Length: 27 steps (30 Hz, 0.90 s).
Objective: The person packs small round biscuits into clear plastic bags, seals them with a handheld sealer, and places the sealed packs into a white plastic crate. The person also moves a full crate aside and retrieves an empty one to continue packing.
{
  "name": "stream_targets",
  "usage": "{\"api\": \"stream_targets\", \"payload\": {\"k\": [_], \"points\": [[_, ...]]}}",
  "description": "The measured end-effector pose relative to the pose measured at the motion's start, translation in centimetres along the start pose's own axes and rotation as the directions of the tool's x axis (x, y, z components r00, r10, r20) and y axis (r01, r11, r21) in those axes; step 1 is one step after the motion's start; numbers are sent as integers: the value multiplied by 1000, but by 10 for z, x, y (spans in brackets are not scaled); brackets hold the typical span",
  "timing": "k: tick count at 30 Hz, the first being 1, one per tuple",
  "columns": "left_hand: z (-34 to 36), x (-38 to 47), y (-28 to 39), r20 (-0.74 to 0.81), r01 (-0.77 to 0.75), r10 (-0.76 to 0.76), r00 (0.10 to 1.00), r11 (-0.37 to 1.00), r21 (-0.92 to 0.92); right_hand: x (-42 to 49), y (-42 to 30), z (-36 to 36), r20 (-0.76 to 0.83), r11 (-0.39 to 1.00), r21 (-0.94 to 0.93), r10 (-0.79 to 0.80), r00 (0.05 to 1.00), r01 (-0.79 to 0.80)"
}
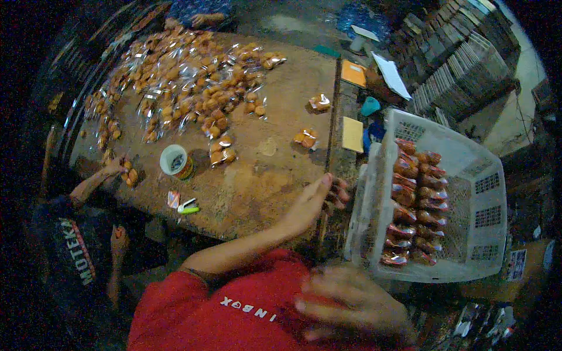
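My left hand (330,192) hovers at the right edge of the wooden table (250,188), its fingers loosely curled and no object visible in it. Blurred by motion, my right hand (351,302) is in front of my red shirt with fingers apart and nothing in them. Right of my left hand stands a white plastic crate (465,273). Inside it, clear bags of small brown buns (404,191) are packed in two rows along its left side. Two bagged portions of buns, one nearer (306,138) and one farther (320,102), lie on the table beyond my left hand.
Many bagged buns (189,79) heap the table's far left. Near them are a white tub (173,160) and a green stapler (188,209). A co-worker's hand (115,164) touches buns at left; another person (202,13) stands behind. A yellow pad (352,134) and teal cup (370,106) sit beyond.
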<state>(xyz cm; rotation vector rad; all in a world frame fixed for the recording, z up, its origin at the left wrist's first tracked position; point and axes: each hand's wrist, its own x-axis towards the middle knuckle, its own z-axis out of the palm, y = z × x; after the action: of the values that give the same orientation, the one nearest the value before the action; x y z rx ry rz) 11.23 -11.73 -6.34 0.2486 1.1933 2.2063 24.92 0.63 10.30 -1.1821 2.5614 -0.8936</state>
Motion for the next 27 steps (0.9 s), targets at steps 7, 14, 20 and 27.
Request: {"api": "stream_targets", "payload": {"k": [7,14,20,27], "points": [[-21,-67,24,-115,110,-109,987,994,2,170,57,118,-701,792,591,599,387,-156],[-159,-62,38,-214,-120,137,967,988,92,251,122,189,-542,712,695,611,577,-102],[-220,-120,-10,-361,60,-120,925,983,-174,426,347,288,-443,818,335,574,688,-467],[-311,-182,-22,-689,-91,-100,718,968,-235,431,397,314,-467,773,537,605,645,-336]]}}
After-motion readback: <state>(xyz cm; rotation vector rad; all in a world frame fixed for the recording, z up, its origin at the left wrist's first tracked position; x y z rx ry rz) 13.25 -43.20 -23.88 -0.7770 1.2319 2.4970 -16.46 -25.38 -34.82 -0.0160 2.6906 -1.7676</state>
